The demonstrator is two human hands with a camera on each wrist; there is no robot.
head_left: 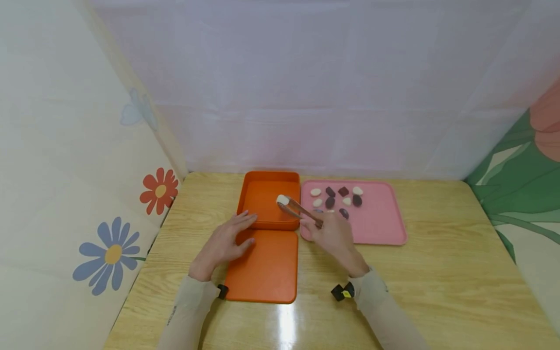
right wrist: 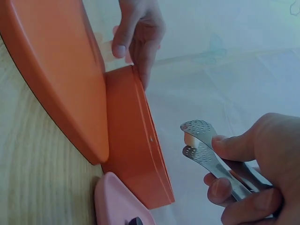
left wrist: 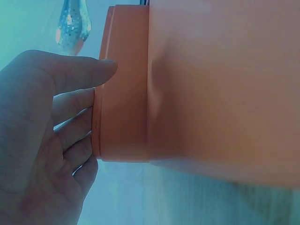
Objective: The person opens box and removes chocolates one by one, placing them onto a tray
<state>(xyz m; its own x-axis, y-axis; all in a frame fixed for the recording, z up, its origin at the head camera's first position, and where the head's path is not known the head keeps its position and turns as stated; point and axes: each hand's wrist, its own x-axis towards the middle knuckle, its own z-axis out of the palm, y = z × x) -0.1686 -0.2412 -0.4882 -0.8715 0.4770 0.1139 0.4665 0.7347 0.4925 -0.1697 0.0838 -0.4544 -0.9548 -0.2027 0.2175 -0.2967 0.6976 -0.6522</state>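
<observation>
My right hand (head_left: pixel 333 236) grips metal tongs (right wrist: pixel 199 129) with perforated tips. A small white piece (right wrist: pixel 190 139) is pinched between those tips, above the orange box (head_left: pixel 268 226) near its right wall. At the box's near left corner my left hand (head_left: pixel 225 245) touches the rim, fingers extended; the left wrist view has its thumb on the near wall. Inside the box, the visible floor is bare. To the right, a pink tray (head_left: pixel 378 218) bears several white and dark pieces (head_left: pixel 330 202) that look like chocolates. My right hand partly hides the nearest ones.
A flat orange panel (head_left: pixel 264 272), perhaps the box's lid, lies directly in front of the box. All stand on a wood-grain table (head_left: pixel 455 272). A pale cloth (head_left: pixel 323 87) hangs behind, and flower-printed cloths (head_left: pixel 52 184) flank the sides.
</observation>
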